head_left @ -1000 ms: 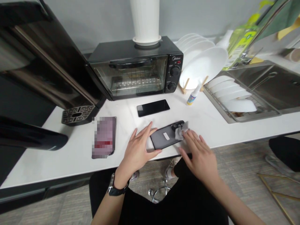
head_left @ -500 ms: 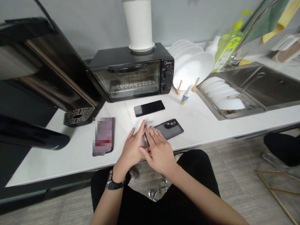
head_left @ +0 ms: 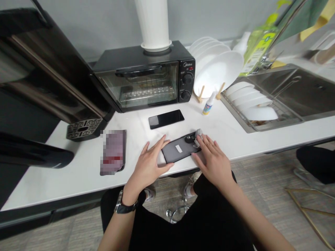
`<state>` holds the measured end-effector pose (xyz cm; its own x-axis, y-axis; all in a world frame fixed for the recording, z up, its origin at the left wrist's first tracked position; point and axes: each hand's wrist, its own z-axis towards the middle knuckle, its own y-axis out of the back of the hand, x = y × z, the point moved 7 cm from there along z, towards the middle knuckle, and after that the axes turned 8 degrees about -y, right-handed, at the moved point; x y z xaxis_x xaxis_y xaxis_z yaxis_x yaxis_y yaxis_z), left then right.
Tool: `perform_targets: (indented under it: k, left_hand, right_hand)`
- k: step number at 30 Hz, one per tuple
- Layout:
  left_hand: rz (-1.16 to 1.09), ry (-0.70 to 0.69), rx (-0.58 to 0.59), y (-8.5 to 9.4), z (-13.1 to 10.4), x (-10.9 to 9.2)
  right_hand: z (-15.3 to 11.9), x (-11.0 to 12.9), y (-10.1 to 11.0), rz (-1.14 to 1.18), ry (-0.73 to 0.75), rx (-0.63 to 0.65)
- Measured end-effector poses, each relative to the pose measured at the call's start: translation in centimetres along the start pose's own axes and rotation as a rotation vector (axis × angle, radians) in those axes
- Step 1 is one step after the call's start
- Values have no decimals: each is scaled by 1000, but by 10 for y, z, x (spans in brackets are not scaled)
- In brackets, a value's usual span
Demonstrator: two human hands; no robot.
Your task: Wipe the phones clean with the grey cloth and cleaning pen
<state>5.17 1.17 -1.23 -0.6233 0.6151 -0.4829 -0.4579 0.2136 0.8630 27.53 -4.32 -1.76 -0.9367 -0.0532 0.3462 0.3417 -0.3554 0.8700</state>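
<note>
A dark grey phone (head_left: 177, 150) lies face down near the front edge of the white counter (head_left: 230, 134), with a small white sticker on its back. My left hand (head_left: 151, 165) lies flat at the phone's left end, fingers spread, holding it still. My right hand (head_left: 211, 161) presses a small grey cloth (head_left: 198, 138) onto the phone's right end, over the camera bump. A second black phone (head_left: 165, 119) lies screen up just behind. A third phone (head_left: 113, 152), blurred out, lies to the left.
A black toaster oven (head_left: 145, 81) stands at the back with a white cylinder (head_left: 153, 24) on top. White plates (head_left: 220, 71) lean in a rack, a small spray bottle (head_left: 208, 104) beside them. A sink (head_left: 293, 94) with dishes is right; a dark appliance (head_left: 44, 83) left.
My right hand slid with the cloth from the phone's left end back to its right end, over the camera. The left hand stayed at the left end. The view shifted slightly.
</note>
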Motion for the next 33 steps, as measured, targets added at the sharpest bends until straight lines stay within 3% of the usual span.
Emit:
perform_targets:
  k: [3, 6, 9, 12, 17, 25, 33]
  left_hand:
    - [-7, -3, 7, 0, 1, 0]
    - [-3, -3, 11, -1, 1, 1]
    - [15, 2, 19, -4, -1, 4]
    - [15, 5, 11, -4, -3, 6]
    - [-2, -3, 7, -2, -1, 3]
    - [2, -37, -23, 1, 0, -5]
    - [-49, -93, -17, -2, 3, -11]
  right_hand:
    - [18, 15, -8, 22, -21, -12]
    - [24, 59, -23, 72, 47, 39]
    - [19, 103, -36, 133, 107, 106]
    - [5, 125, -36, 178, 114, 114]
    - [-25, 121, -20, 278, 233, 172]
    - [-29, 64, 1, 237, 159, 108]
    - [-22, 103, -15, 416, 275, 244]
